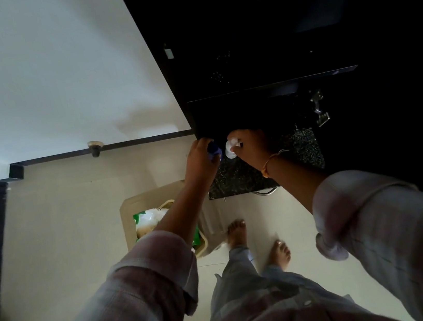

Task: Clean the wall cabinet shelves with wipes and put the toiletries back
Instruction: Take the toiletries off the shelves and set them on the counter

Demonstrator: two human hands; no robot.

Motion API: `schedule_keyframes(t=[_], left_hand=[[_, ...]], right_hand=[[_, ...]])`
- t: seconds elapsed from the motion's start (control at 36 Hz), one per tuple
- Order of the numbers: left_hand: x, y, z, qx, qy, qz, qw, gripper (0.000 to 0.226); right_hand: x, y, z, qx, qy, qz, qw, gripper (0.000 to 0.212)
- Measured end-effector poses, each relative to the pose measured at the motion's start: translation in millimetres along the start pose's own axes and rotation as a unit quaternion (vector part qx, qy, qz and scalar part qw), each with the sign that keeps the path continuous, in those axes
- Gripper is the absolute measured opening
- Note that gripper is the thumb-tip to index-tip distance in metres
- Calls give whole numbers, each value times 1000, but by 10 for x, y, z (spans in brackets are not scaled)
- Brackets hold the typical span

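Note:
Both arms reach up to the front edge of the dark wall cabinet [256,45]. My left hand [200,159] grips a small dark blue thing [214,150], most of it hidden in the fist. Right beside it, my right hand [250,145] holds a small white bottle [231,148] with fingers curled round it. Both hands are over the speckled black shelf [303,147] at its front left corner. The cabinet interior is too dark to see what stands inside.
A beige plastic stool [208,223] stands on the floor below, with a basket holding a green and white wipes pack [149,219]. My bare feet [238,234] are beside it. A metal hinge [318,107] hangs on the cabinet's right. The white wall is on the left.

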State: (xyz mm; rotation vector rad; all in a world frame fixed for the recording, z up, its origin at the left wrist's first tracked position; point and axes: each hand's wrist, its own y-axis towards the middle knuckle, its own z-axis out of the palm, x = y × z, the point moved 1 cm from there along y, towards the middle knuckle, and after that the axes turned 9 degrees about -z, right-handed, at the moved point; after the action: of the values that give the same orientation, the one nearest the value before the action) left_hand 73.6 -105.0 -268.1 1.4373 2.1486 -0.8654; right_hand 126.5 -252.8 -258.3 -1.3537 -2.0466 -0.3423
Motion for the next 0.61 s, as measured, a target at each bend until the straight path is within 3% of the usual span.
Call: schedule_keyframes(t=[0.42,0.53,0.61], left_hand=[[29,31,33,6,-26,-20,999,48],[50,8,15,3,-32,-24,999,49],[38,-43,-26,3,-12,-20,1000,64]], right_hand=[[91,-13,-60,7,-1,20,1000,37],[71,-55,-66,25,1,13,1000,50],[43,-105,-83,17,13,11,1000,60]])
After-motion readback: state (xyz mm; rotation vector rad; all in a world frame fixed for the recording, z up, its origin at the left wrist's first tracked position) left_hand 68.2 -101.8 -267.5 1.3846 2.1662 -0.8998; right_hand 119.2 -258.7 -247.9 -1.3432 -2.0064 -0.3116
